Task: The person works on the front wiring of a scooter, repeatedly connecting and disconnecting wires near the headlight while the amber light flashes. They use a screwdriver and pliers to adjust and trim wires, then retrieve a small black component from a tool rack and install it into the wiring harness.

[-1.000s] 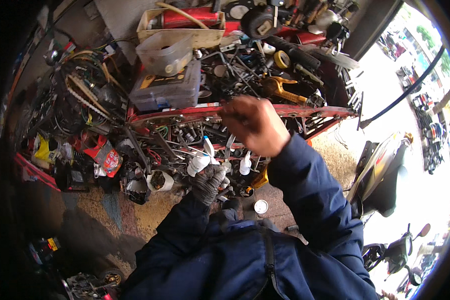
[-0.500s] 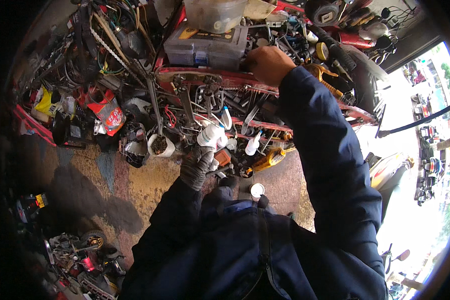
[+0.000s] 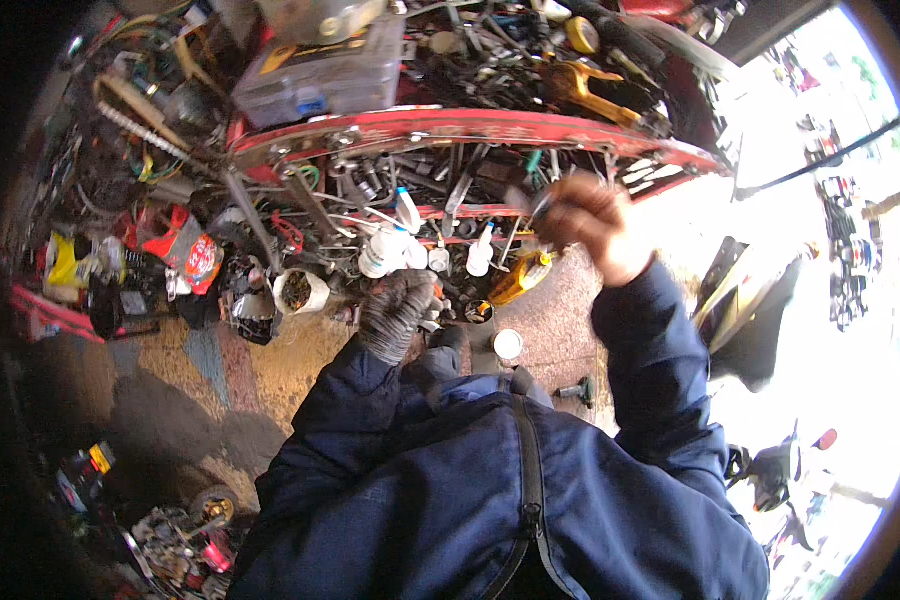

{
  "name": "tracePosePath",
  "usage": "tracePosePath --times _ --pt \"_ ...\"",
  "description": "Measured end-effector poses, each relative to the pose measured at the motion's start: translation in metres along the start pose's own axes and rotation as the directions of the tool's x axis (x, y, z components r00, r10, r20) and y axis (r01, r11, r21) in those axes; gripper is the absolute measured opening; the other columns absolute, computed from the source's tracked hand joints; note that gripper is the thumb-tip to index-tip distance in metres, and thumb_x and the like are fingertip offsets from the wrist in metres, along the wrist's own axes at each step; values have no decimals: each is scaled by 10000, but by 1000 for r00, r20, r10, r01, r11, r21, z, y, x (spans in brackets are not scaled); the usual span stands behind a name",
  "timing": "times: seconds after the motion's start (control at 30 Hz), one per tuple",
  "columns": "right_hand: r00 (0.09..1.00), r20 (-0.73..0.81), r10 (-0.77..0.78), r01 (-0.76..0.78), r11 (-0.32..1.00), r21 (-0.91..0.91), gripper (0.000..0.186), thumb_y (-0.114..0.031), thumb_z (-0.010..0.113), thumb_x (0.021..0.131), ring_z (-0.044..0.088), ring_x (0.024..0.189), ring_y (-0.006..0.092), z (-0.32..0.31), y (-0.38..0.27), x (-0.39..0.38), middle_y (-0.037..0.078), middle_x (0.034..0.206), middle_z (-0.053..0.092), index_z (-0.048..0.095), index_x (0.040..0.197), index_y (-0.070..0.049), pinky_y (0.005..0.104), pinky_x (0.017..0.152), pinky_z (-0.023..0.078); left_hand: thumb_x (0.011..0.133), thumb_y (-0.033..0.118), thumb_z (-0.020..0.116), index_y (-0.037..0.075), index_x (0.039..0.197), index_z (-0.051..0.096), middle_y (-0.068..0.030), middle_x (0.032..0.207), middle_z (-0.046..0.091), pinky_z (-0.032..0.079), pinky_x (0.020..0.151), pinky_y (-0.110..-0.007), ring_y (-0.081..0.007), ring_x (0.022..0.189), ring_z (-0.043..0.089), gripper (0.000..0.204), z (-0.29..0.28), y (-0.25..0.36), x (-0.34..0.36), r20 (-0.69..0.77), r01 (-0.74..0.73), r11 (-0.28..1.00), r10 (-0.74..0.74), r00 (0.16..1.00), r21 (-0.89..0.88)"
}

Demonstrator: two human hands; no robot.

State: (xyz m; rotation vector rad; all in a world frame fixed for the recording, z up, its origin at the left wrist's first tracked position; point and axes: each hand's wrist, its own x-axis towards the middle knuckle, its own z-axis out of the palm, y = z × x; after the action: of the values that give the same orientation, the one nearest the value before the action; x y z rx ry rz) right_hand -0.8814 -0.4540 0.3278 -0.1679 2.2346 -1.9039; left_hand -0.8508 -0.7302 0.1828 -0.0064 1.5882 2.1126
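My left hand [image 3: 396, 308], in a grey glove, is closed in front of my chest. A bit of something reddish shows by its fingers, but what it grips is mostly hidden. My bare right hand [image 3: 595, 228] hangs in front of the red rack's lower shelf, blurred, its fingers drawn together. A small dark and shiny thing shows at those fingertips, too smeared to name. Just beyond my left hand stand white bottles [image 3: 382, 252]. A white spray bottle [image 3: 481, 250] and a yellow oil bottle [image 3: 522, 279] lie between the two hands.
Ahead runs a red metal rack [image 3: 440, 124] crowded with tools, bearing a clear plastic case [image 3: 320, 85] and a yellow tool [image 3: 582, 90]. A white bucket [image 3: 300, 292] stands left. On the floor are a white cup [image 3: 508, 345] and a dark part [image 3: 574, 391]. Motorcycle parts lie lower left.
My right hand has come back from the top of the rack, beside the plastic case, down and right to the lower shelf. The view has shifted; my left hand stays closed near my chest.
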Motion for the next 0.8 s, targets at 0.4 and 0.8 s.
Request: tracePosePath --times 0.4,0.8 --pt "957 -99 274 -162 784 599 83 -109 553 906 568 611 88 44 111 -117 14 715 612 583 937 -38 238 569 471 835 125 649 9 1177 507 -47 1002 624 495 833 -297 -140 925 596 388 97 -14 31 437 -221 918 58 897 330" --pt "941 -196 276 24 522 853 159 -144 559 904 624 676 162 36 131 -157 67 801 618 569 1020 -37 278 576 503 766 11 658 13 1169 526 -47 965 637 498 805 -278 -120 879 601 423 141 -14 27 567 -305 888 63 821 343"
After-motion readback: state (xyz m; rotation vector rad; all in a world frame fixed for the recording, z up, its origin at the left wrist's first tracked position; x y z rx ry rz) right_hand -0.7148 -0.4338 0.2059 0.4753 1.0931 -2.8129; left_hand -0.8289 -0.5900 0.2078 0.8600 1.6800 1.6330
